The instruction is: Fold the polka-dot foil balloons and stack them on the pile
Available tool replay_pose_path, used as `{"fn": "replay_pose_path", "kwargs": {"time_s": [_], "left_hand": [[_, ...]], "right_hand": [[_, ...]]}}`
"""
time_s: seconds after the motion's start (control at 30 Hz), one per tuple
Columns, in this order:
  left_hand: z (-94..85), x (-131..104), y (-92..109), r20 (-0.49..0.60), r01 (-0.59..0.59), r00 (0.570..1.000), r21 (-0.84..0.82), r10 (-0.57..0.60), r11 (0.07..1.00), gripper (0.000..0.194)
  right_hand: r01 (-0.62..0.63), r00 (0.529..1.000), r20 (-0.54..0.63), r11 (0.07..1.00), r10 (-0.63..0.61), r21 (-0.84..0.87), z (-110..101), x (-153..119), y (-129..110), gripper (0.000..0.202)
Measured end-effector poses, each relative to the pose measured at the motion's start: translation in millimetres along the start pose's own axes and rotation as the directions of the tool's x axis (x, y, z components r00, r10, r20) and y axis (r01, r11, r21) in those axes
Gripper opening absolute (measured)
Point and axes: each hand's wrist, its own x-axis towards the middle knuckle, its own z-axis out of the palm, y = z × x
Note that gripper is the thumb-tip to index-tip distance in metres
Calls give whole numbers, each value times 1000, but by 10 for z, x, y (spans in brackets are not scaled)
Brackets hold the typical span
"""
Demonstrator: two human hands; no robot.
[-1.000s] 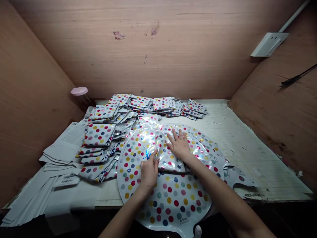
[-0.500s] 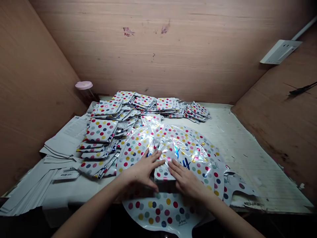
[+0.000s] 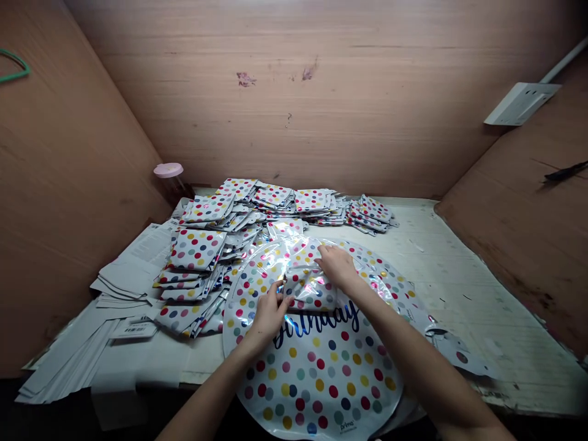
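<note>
A folded polka-dot foil piece (image 3: pixel 315 293) lies on top of a large round foil balloon (image 3: pixel 316 380) with blue "birthday" lettering. At the folded piece's left edge, my left hand (image 3: pixel 272 311) has its thumb and fingers pinched together on the foil. My right hand (image 3: pixel 337 266) rests over its upper right part, fingers bent and bunched at the far edge; what lies under the fingertips is hidden. More flat balloons show beneath, their tails (image 3: pixel 462 355) reaching right.
Stacks of folded dotted foil packets (image 3: pixel 195 250) stand at the left, with more along the back. Paper cards (image 3: pixel 68 349) fan out at the far left. A pink-lidded jar (image 3: pixel 168 171) is in the back left corner. A switch box (image 3: pixel 522 104) hangs on the right wall.
Both hands have left the small folded packet's flat pressing pose. My right hand has moved up and away; the "birthday" lettering now shows below the folded foil. The view has shifted slightly.
</note>
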Motion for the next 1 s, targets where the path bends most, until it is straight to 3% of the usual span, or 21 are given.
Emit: {"fn": "replay_pose_path", "kwargs": {"time_s": [0.1,0.2,0.27,0.47,0.6,0.67,0.8,1.0], "left_hand": [[13,113,48,-43,101,994,71,-98,992,48],[49,173,126,-93,208,977,187,-193,960,49],[87,164,172,-137,231,970,272,-200,934,54],[241,81,211,-188,200,975,495,-120,846,44],[267,77,225,-185,179,980,628,-78,757,51],[208,93,222,-201,165,978,591,-54,790,52],[-40,234,166,-220,117,975,344,-41,932,42],[-268,673,112,-134,110,988,305,-72,946,22]], "right_hand": [[63,985,-149,990,-82,-130,338,-106,-170,40],[166,977,-91,959,-191,-228,685,-237,-197,47],[145,987,-28,958,-156,-247,805,-236,-137,51],[30,1000,10,956,-28,-293,809,-42,-31,55],[-15,1000,-6,952,14,-305,829,-21,-55,54],[-3,1000,-27,948,-6,-318,845,-33,-51,57],[26,998,-41,941,-42,-337,841,-56,-34,58],[32,999,-17,941,-40,-338,805,-72,-47,57]]}}
